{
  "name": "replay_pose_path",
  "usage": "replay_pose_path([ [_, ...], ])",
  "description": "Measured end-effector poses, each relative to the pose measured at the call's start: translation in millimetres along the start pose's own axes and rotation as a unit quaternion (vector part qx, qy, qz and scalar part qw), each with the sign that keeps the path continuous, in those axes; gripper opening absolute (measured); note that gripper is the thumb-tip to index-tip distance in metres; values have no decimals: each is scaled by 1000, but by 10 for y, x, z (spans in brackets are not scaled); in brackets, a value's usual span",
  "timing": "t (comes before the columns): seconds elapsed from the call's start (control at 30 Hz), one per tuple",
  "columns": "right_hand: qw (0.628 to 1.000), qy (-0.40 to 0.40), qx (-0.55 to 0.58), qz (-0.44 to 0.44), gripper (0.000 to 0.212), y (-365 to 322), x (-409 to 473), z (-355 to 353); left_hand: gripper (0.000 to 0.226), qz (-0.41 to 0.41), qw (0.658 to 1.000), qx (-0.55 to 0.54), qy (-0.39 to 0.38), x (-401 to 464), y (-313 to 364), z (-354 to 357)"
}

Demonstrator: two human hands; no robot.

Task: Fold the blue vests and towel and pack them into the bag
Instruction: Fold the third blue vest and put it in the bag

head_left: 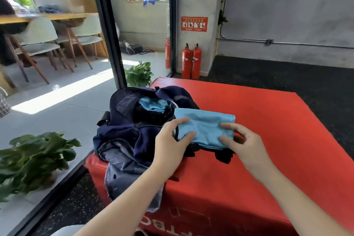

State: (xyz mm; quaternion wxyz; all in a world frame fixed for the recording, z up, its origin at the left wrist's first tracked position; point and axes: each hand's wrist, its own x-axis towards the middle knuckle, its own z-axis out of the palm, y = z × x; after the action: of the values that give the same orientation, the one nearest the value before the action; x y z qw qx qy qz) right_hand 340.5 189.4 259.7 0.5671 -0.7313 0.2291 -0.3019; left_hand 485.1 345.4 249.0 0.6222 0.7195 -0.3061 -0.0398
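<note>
A folded light-blue cloth [206, 125] is held flat just above the red platform [268, 120], to the right of the bag's mouth. My left hand [170, 140] pinches its left edge and my right hand [243, 143] pinches its right edge. The dark navy bag [132, 126] lies open on the platform's left corner. Inside its opening another light-blue folded piece [152, 104] shows. Black straps of the bag poke out under the held cloth. I cannot tell whether the held cloth is a vest or the towel.
A glass partition with a black frame [107, 30] runs along the left. Leafy plants [32, 157] stand on the floor beside it. Two red fire extinguishers [191, 61] stand by the pillar behind. Dark speckled flooring surrounds the platform. Chairs and a table are beyond the glass.
</note>
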Motion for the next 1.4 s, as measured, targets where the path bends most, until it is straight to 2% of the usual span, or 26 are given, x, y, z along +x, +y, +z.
replay_pose_path([
  [0.17, 999, -21, -11, -27, 35, -215, 303, 633, 28, -19, 995, 7, 100, 236, -93, -489],
  [0.37, 996, -46, -63, -48, 34, -335, 781, 1392, 26, -22, 987, 40, 156, 595, -318, -1007],
  [0.57, 996, -76, -18, 43, 28, -228, 1232, 1967, 32, -47, 976, 102, 189, 861, -447, -1221],
  [0.77, 985, -80, 33, 150, 26, 37, 1604, 2308, 38, -102, 974, 126, 162, 1154, -646, -1255],
  [0.9, 981, -58, 36, 183, 22, 146, 1736, 2345, 39, -106, 978, 129, 127, 1347, -743, -1162],
  [1.1, 991, -16, -21, 130, 32, 249, 1870, 2196, 33, -126, 982, 121, 76, 1791, -807, -1075],
  [1.27, 988, 38, -144, 43, 36, 190, 1996, 2174, 30, -135, 982, 127, 47, 2178, -903, -1015],
  [1.4, 980, 18, -196, 12, 40, 211, 2100, 2238, 33, -111, 984, 137, 29, 2369, -1036, -983],
])
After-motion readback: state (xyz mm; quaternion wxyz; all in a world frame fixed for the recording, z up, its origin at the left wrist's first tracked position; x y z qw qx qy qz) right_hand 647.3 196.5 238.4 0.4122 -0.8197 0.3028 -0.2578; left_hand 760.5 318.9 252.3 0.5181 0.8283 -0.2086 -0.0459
